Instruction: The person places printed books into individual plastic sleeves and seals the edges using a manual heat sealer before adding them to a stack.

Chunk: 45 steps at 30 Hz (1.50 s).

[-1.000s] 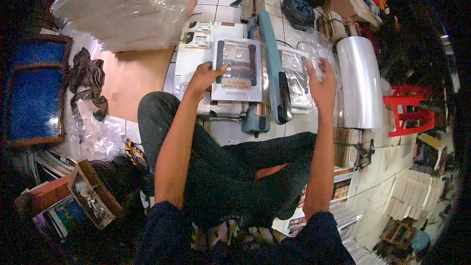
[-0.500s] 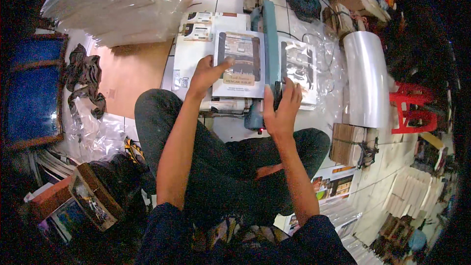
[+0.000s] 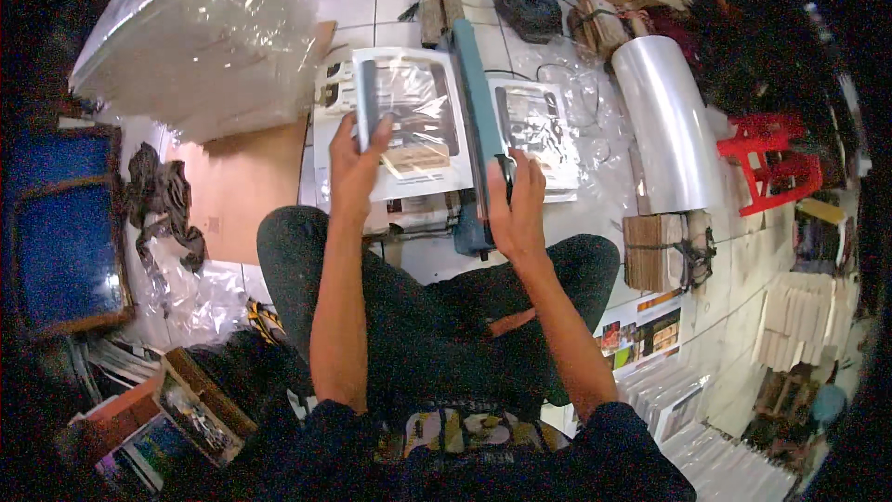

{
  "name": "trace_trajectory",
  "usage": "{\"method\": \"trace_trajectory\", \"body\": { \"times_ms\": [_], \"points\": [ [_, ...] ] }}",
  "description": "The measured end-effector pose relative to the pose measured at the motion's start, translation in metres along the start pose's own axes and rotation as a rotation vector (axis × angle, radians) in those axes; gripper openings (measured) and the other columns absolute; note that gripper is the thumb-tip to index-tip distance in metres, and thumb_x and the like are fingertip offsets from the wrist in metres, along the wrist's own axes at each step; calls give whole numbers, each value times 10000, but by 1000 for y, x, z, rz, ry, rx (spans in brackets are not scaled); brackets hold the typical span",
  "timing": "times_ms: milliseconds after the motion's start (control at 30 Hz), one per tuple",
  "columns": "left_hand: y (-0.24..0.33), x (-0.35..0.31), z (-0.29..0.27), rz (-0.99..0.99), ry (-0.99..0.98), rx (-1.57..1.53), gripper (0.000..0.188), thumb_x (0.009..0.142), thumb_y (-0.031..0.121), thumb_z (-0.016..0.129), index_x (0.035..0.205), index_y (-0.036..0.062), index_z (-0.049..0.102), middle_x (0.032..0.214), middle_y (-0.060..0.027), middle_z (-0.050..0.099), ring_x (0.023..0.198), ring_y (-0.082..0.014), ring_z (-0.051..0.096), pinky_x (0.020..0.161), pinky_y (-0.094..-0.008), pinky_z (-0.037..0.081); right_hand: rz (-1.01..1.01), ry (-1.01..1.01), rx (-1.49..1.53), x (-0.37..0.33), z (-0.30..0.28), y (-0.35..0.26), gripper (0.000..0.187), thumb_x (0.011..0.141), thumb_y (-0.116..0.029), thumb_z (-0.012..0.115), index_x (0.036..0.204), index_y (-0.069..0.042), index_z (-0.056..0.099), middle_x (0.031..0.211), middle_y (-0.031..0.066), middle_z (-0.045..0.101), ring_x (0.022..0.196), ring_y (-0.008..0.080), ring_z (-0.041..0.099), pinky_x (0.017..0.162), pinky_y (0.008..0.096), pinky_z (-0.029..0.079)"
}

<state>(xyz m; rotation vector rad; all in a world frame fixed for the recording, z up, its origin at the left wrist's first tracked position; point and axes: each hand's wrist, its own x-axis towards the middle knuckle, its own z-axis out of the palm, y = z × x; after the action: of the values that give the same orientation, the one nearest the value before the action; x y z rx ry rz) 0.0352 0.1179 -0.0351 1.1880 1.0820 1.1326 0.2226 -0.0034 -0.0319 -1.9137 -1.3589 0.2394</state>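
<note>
Biggest first: far left, a bulky pile of clear plastic sheeting (image 3: pixel 204 56); looks limp and slick, would slide if you pinch just the top. Right side, a roll of clear film (image 3: pixel 664 125), smooth and probably heavy; two hands round the barrel if you ever lift it. Between them on the tiled floor (image 3: pixel 376 9), the long teal bar sealer (image 3: pixel 477 98), running near to far; rigid, probably hefty, maybe hot along the strip, so stay on the handle.

The film-covered book (image 3: pixel 413 121) is just left of the sealer, over white printed packs (image 3: pixel 334 98); can't tell if its right edge touches the bar. Should be light, fairly stiff in the block, slippery on the glossy film; corners likely dent, film likely creases or tears. Best hold: left edge, thumb flat on the cover, support below. A similar wrapped book (image 3: pixel 536 125) lies right of the sealer.

Your left grip (image 3: pixel 355 165) is clamped on the book's left edge, thumb over the cover. Your right grip (image 3: pixel 518 204) is closed round the black handle (image 3: pixel 506 170) at the sealer's near end; good spot, hard and easy to hold.
</note>
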Motion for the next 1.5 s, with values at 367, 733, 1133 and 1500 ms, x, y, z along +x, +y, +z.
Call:
{"method": "trace_trajectory", "body": {
  "times_ms": [367, 733, 1133, 1500],
  "points": [
    [-10, -20, -8, -64, -205, -513, 539, 954, 225, 594, 1411, 24, 389, 1252, -92, 580, 1122, -207, 563, 951, -329, 455, 1, -68, 610, 0, -100, -98, 494, 940, -233, 593, 1341, 29, 471, 1174, 173, 631, 1073, 197, 598, 915, 321, 472],
    [29, -38, 23, -74, -721, -346, 1030, 783, 561, 698, 1486, -35, 238, 1165, -184, 583, 1027, -277, 568, 985, -413, 418, 723, 657, 38, -149, -294, 57, 429, 942, -330, 621, 1221, -5, 588, 943, 40, 664, 840, 94, 595, 700, 260, 485],
    [-2, 17, -31, -116, -660, -909, 729, 971, 394, 476, 1482, -50, 205, 1426, -199, 415, 1256, -316, 441, 1117, -467, 280, 986, 825, -455, -386, -496, 174, 638, 922, -404, 629, 1301, 95, 513, 1083, 157, 630, 912, 177, 590, 796, 286, 466],
    [20, -3, -5, -159, -153, -655, 578, 1029, 368, 365, 1434, -42, 314, 1397, -171, 447, 1198, -291, 474, 1073, -436, 327, 895, 356, -419, -274, -532, 130, 575, 885, -342, 687, 1326, -1, 546, 842, 94, 684, 688, 133, 639, 626, 299, 532]
  ]
}}
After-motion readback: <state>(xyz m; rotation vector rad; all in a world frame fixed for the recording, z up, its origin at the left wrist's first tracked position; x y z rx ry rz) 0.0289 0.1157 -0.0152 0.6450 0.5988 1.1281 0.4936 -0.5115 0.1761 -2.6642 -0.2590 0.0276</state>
